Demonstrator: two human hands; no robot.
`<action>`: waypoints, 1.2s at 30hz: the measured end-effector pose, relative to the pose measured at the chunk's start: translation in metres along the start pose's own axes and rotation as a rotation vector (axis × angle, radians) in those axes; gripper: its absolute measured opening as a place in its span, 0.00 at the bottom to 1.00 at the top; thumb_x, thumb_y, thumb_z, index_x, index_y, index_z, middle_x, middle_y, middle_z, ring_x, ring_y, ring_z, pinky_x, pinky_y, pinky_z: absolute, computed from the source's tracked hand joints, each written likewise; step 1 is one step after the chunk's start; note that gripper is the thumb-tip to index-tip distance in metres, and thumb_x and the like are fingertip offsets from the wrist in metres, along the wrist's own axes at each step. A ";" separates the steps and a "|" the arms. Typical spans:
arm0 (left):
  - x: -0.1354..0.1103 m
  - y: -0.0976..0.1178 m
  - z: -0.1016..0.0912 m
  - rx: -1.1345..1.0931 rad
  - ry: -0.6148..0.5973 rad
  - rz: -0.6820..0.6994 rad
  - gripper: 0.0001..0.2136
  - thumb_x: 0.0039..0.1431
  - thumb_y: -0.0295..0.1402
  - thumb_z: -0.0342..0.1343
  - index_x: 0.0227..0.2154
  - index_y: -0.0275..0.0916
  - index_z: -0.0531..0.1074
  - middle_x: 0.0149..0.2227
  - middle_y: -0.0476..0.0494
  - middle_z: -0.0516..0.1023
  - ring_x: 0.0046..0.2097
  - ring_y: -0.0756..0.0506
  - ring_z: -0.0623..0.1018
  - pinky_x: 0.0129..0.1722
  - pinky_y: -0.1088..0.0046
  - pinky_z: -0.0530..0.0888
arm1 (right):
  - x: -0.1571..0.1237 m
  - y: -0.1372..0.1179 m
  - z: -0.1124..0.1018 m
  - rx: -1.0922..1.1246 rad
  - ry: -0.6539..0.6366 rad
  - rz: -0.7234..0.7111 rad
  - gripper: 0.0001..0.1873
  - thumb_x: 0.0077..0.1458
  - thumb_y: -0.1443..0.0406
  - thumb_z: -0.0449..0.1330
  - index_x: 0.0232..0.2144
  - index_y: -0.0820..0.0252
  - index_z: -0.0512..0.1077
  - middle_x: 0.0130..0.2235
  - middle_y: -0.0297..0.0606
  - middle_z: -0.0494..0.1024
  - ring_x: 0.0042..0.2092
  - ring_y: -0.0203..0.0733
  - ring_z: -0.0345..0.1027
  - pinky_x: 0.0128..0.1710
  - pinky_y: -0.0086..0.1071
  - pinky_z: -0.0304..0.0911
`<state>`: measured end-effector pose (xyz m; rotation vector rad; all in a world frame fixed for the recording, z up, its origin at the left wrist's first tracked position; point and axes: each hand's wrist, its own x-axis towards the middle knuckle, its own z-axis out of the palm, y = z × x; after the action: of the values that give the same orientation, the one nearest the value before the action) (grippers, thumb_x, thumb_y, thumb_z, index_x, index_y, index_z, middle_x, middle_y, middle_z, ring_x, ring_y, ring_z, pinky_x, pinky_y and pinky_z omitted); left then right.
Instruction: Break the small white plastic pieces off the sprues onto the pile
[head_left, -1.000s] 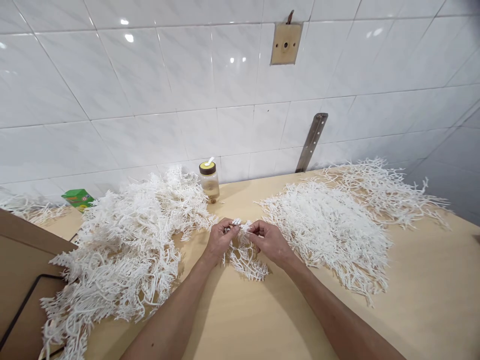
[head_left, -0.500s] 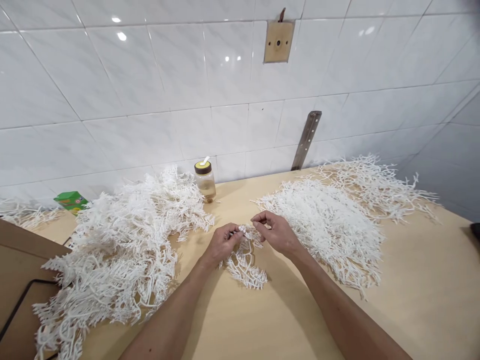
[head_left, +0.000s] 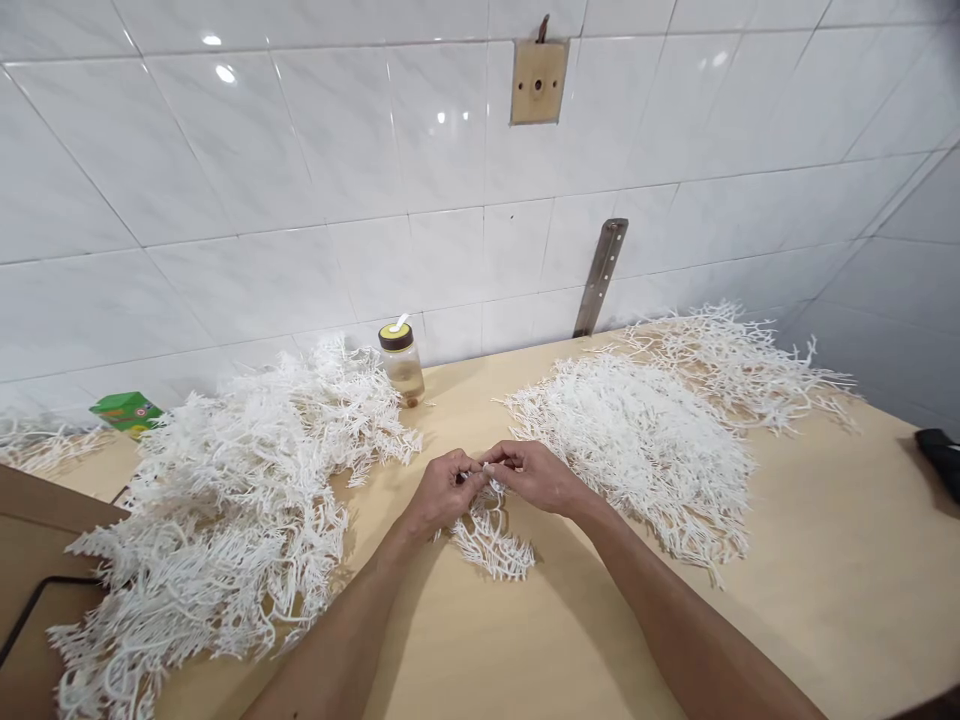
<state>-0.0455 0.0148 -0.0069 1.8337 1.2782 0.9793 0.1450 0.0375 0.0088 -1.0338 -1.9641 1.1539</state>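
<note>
My left hand (head_left: 448, 488) is closed in a pinch on a small white branching sprig (head_left: 491, 540), which looks like plastic. Close against it, my right hand (head_left: 531, 474) pinches the top of the same sprig, and the fingertips of both hands nearly meet. Thin white branches hang below the fingers and spread over the tabletop. The exact spot between the fingertips is hidden. To the left lies a big tangled heap of white sprigs (head_left: 240, 510); right of my right hand is a flatter pile of white sprigs (head_left: 637, 440).
A looser white bunch (head_left: 742, 365) lies at the back right of the wooden table (head_left: 817, 560). By the tiled wall stand a jar with a yellow-topped lid (head_left: 403, 368) and a leaning metal strip (head_left: 601, 278). A green box (head_left: 126, 411), cardboard (head_left: 45, 540) and a black object (head_left: 941, 462) flank the sides.
My right hand has moved left and down, its fingers closing on the sprig beside my left hand. The view has shifted slightly, showing more of the black object at right.
</note>
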 end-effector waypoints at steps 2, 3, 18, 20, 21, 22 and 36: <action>0.001 0.001 0.000 -0.011 0.013 -0.005 0.14 0.57 0.43 0.58 0.26 0.38 0.78 0.27 0.47 0.69 0.29 0.50 0.70 0.29 0.74 0.66 | 0.000 0.001 0.001 -0.019 0.032 0.037 0.10 0.54 0.60 0.60 0.33 0.60 0.77 0.33 0.38 0.80 0.33 0.39 0.71 0.34 0.32 0.64; 0.001 0.002 0.000 -0.027 0.020 -0.004 0.14 0.56 0.44 0.59 0.25 0.37 0.78 0.27 0.47 0.70 0.29 0.50 0.71 0.29 0.74 0.67 | 0.000 0.002 0.001 -0.024 0.041 0.053 0.09 0.53 0.60 0.61 0.31 0.60 0.76 0.31 0.37 0.79 0.31 0.38 0.69 0.32 0.31 0.63; 0.003 0.000 -0.007 -0.253 -0.127 -0.151 0.15 0.54 0.43 0.60 0.31 0.34 0.76 0.23 0.49 0.72 0.24 0.52 0.67 0.25 0.77 0.64 | -0.002 0.011 -0.010 0.023 -0.060 0.099 0.12 0.53 0.56 0.61 0.30 0.60 0.73 0.25 0.30 0.70 0.25 0.32 0.59 0.24 0.26 0.53; 0.004 0.000 -0.006 -0.201 -0.122 -0.129 0.14 0.54 0.42 0.59 0.32 0.35 0.77 0.25 0.48 0.74 0.26 0.51 0.69 0.26 0.76 0.65 | -0.002 0.011 -0.010 -0.026 -0.035 0.070 0.10 0.54 0.58 0.60 0.30 0.60 0.73 0.26 0.32 0.72 0.27 0.33 0.61 0.26 0.27 0.55; 0.004 0.000 -0.006 -0.171 -0.110 -0.111 0.13 0.55 0.42 0.59 0.31 0.35 0.78 0.26 0.47 0.74 0.27 0.50 0.70 0.27 0.76 0.66 | -0.002 0.011 -0.010 -0.052 -0.021 0.060 0.10 0.54 0.59 0.60 0.30 0.60 0.73 0.27 0.32 0.73 0.28 0.34 0.62 0.27 0.27 0.56; 0.004 0.001 -0.005 -0.143 -0.097 -0.092 0.13 0.55 0.41 0.58 0.30 0.35 0.78 0.26 0.46 0.75 0.28 0.49 0.71 0.28 0.75 0.67 | -0.002 0.010 -0.010 -0.077 -0.008 0.051 0.09 0.54 0.60 0.59 0.30 0.60 0.73 0.28 0.33 0.74 0.29 0.34 0.63 0.28 0.27 0.56; 0.002 0.003 -0.007 -0.297 -0.194 -0.174 0.15 0.56 0.43 0.57 0.24 0.36 0.68 0.19 0.52 0.68 0.21 0.52 0.66 0.23 0.77 0.62 | -0.004 0.002 -0.006 -0.309 0.034 -0.041 0.05 0.56 0.67 0.56 0.29 0.59 0.70 0.31 0.35 0.74 0.33 0.37 0.64 0.33 0.30 0.57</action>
<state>-0.0492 0.0168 -0.0004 1.5223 1.0897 0.8253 0.1524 0.0370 0.0094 -1.1518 -2.1705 0.8208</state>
